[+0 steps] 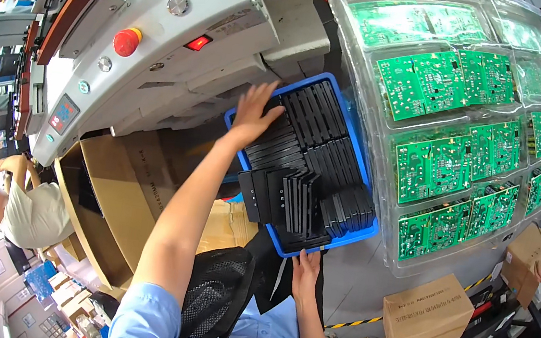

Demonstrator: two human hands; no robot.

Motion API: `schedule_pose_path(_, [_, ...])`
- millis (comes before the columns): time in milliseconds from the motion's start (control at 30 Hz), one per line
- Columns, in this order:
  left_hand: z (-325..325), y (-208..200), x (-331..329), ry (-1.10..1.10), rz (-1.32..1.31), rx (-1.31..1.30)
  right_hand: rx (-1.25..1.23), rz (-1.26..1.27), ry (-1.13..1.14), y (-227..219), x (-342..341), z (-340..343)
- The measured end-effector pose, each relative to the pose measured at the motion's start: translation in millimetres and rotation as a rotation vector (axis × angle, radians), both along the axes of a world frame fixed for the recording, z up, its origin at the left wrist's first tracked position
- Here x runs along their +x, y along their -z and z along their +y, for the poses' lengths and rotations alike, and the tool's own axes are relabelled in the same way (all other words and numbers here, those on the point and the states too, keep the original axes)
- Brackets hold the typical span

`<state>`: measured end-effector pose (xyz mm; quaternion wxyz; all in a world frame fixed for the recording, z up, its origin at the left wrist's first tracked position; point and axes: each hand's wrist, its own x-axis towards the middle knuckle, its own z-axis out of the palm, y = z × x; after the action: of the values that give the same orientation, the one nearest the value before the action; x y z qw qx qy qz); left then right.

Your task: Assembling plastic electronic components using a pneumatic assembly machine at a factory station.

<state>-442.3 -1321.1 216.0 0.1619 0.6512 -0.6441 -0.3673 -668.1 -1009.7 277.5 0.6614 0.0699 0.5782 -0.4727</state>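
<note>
A blue plastic bin (349, 237) holds several rows of flat black plastic cases (316, 116), most standing on edge. Near its front left, a few cases (259, 194) lean outward past the rim. My left hand (253, 112), fingers spread, reaches over the far left corner of the bin, next to the cases there. Nothing shows in its grasp. At the near rim, my right hand (305, 273) grips the bin's edge; part of its fingers is hidden.
Right of the bin, a clear plastic tray (386, 206) holds green circuit boards (433, 164). A machine with a red stop button (126, 42) stands at upper left. An open carton (124, 176) is beside my left arm. Another carton (426, 315) sits at lower right. Other people work at both sides.
</note>
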Motion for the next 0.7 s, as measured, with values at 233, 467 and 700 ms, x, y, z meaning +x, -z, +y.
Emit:
schedule_pose_path(233, [145.7, 2.0, 3.1, -0.905, 0.497, 0.47, 0.0, 0.024, -0.069, -1.7, -1.6, -4.2])
schedule_pose_path(467, [175.4, -43.1, -45.0, -0.8, 0.728, 0.527, 0.092, -0.034, -0.022, 15.2, 0.2, -11.5])
schedule_pose_path(700, [164.9, -39.0, -58.2, -0.818, 0.764, 0.401, 0.166, -0.053, -0.029, 28.1, 5.6, -33.9])
